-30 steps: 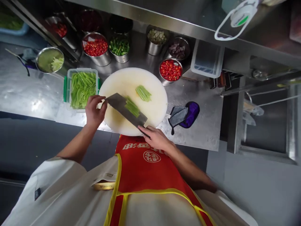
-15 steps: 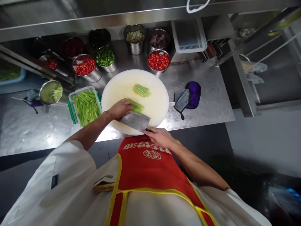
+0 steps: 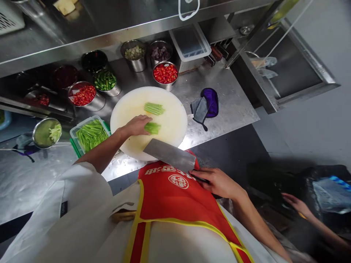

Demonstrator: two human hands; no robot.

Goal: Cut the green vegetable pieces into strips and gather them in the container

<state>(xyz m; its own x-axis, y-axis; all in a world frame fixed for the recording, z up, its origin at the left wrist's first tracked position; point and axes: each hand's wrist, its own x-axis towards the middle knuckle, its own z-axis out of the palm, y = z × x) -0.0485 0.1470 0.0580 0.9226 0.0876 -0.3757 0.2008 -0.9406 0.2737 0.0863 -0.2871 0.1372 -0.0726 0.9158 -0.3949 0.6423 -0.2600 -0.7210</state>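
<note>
My left hand (image 3: 137, 126) rests on the round white cutting board (image 3: 123, 106), its fingers and thumb closed round one end of a small bundle of cut green celery (image 3: 153, 128). A second celery bundle (image 3: 154, 108) lies just beyond it on the board. My right hand (image 3: 219, 181) is closed on the black handle of a cleaver (image 3: 171, 154). The broad blade is off the celery, reaching over the board's near edge and in front of my red apron (image 3: 164, 201).
Left of the board stands a clear tub of green strips (image 3: 91, 134) and a metal bowl (image 3: 41, 133). Behind are pots of red chillies (image 3: 165, 74) and green chillies (image 3: 105, 80). A grey and purple cloth (image 3: 210, 102) lies right. Another person's hand (image 3: 294, 202) shows at lower right.
The cleaver has moved back toward me and rightward, away from beside my left hand. My left hand stays at the near celery. The view has turned, and another person's hand has appeared.
</note>
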